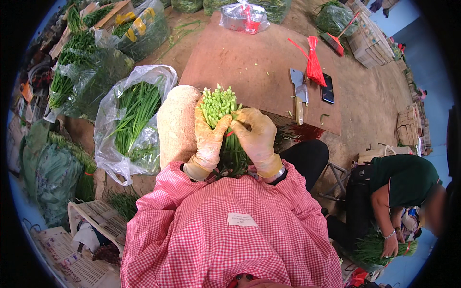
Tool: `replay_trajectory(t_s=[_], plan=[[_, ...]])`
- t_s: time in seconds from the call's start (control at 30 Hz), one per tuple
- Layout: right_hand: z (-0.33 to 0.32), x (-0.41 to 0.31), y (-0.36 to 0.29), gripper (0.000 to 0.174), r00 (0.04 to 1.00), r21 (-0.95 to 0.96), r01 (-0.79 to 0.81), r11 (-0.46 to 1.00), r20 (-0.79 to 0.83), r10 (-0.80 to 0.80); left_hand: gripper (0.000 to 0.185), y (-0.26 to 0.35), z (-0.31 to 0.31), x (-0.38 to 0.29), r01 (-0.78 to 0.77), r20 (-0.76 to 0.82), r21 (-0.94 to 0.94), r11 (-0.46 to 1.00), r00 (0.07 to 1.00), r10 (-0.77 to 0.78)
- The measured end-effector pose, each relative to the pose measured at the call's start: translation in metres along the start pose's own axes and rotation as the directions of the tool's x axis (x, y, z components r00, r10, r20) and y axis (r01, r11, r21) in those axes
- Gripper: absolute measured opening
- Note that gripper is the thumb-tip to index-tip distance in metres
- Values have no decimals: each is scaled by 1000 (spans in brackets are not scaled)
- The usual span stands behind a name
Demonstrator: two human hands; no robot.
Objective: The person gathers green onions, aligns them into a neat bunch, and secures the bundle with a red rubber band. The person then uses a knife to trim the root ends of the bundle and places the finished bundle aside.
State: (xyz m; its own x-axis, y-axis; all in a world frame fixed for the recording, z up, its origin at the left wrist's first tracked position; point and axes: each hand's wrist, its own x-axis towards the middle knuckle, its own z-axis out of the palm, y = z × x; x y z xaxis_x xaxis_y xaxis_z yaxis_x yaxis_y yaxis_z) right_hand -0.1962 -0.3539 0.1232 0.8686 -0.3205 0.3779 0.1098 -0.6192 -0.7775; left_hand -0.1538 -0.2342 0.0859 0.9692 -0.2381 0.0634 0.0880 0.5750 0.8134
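My gloved left hand [210,138] is wrapped around a bunch of green chive-like stalks [219,104]. Their pale cut ends face up towards me, and the leafy part hangs down between my forearms. A red tie [229,133] shows on the bunch just below the left thumb. My gloved right hand [255,135] is at the bunch's right side, with thumb and index finger pinched together. A bit of dark green shows at those fingertips. A light towel-like cloth [178,122] lies left of the left hand, over what seems to be my leg.
A wooden table [245,64] ahead holds a cleaver [299,90], red ties [315,68], a phone [327,90] and a bagged bowl [245,18]. Left stands an open plastic bag [137,118] of greens. A co-worker [399,183] bends over bundled greens [371,248] at right.
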Motion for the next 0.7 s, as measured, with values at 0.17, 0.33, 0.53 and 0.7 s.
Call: replay_trajectory(t_s=[0.17,0.33,0.53,0.7], plan=[[-31,23,-14,14,969,666,-114,737,-89,230,72,-6,-4,2,-29,46,87,996,999,25],[-168,63,-14,16,712,-230,305,924,-589,-381,58,1,-16,10,-28,60,136,990,998,20],[-259,35,-19,18,650,-97,234,967,-724,-230,48,4,-24,13,-41,48,163,986,998,34],[-148,-4,14,44,896,-268,61,962,440,66,49,10,-16,9,-51,134,164,985,990,29]])
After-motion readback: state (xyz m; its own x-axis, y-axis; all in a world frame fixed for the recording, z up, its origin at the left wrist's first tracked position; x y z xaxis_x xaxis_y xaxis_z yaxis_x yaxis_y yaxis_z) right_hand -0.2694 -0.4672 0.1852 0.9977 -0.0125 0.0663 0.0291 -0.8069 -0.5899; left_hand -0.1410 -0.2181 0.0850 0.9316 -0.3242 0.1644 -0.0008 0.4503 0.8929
